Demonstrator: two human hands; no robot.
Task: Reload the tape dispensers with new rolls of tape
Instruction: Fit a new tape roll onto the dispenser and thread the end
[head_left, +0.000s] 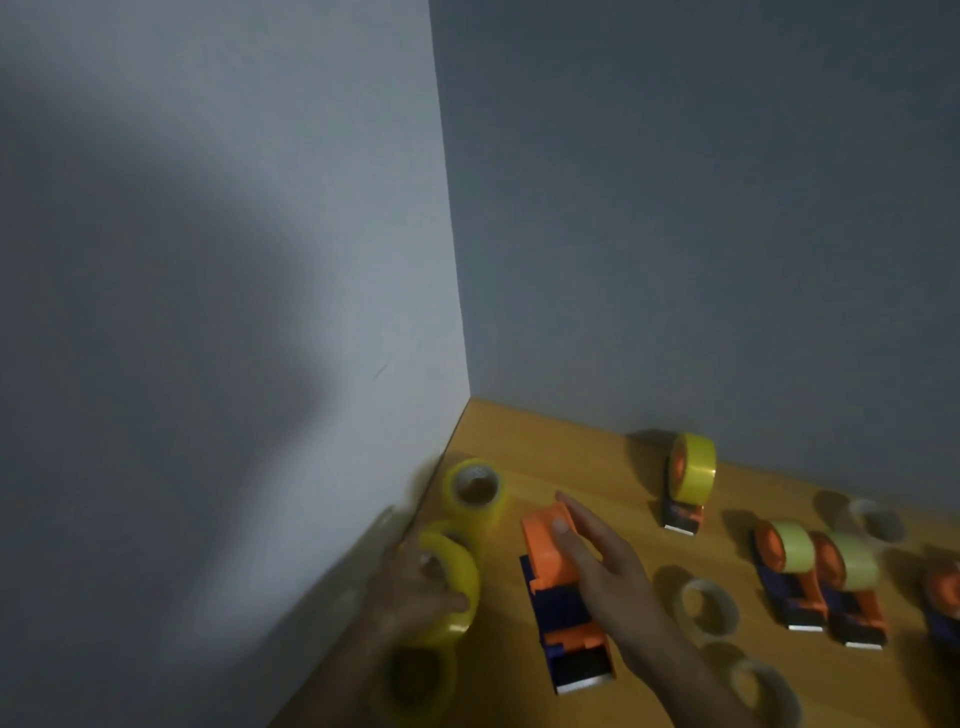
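Note:
An orange and blue tape dispenser (558, 597) with no roll on it lies on the wooden table (571, 441). My right hand (602, 566) rests on its right side with straight fingers along the orange wheel. My left hand (415, 592) grips a yellow tape roll (452, 582) at the left, near the wall. Another yellow roll (475, 488) lies flat behind it, and a third one (421, 680) lies in front, blurred.
A loaded dispenser (688, 478) stands at the back. Two more loaded dispensers (789, 571) (852, 587) sit to the right, and part of another (943, 597) shows at the right edge. Near-empty tape cores (706, 605) (763, 686) (878, 519) lie about. Walls close the left and back.

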